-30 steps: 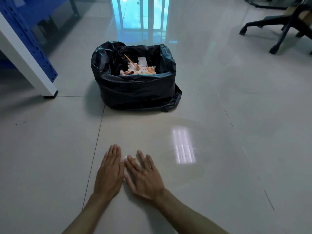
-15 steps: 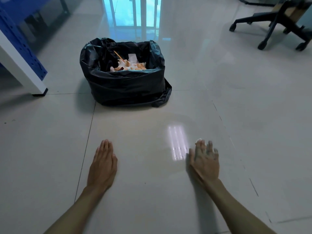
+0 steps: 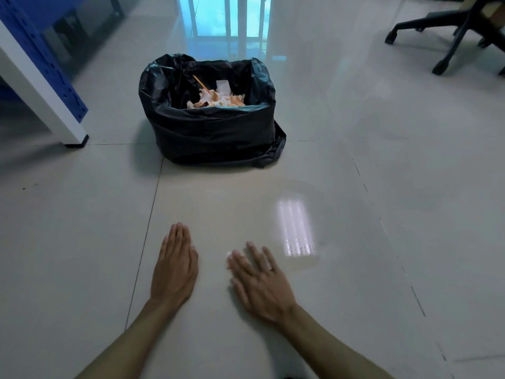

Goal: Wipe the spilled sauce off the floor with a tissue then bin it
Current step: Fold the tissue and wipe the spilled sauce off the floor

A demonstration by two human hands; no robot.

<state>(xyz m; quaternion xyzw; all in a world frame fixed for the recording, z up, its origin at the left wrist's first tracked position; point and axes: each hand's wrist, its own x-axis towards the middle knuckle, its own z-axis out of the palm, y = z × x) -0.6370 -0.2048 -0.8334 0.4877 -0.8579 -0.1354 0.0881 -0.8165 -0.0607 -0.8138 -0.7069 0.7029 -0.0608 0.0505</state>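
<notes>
- Firstly, at the far left I see a white table leg [image 3: 41,86] with a blue perforated panel [image 3: 41,61], standing on the pale tiled floor [image 3: 68,242], well apart from the hands.
- Next, the left hand [image 3: 175,266] lies flat on the floor, palm down, fingers straight and pressed together; it holds nothing. It lies just right of a tile joint [image 3: 149,231].
- Behind the hands, the bin [image 3: 210,132], lined with a black bag, stands open, with crumpled stained paper [image 3: 216,98] inside it.
- Then the right hand [image 3: 259,280] is also palm down on the floor, fingers spread a little and pointing up-left. It looks blurred.
- A small white corner of the tissue [image 3: 228,254] shows at the tip of its leftmost finger, between the two hands; the rest is hidden under the fingers, so I cannot tell how it is gripped.
- I see no clear sauce mark on the floor.
- To the right, a bright light reflection [image 3: 296,231] lies near the right hand, and then wide bare tiles.
- At the far top right stands the wheeled base of an office chair [image 3: 448,36].
</notes>
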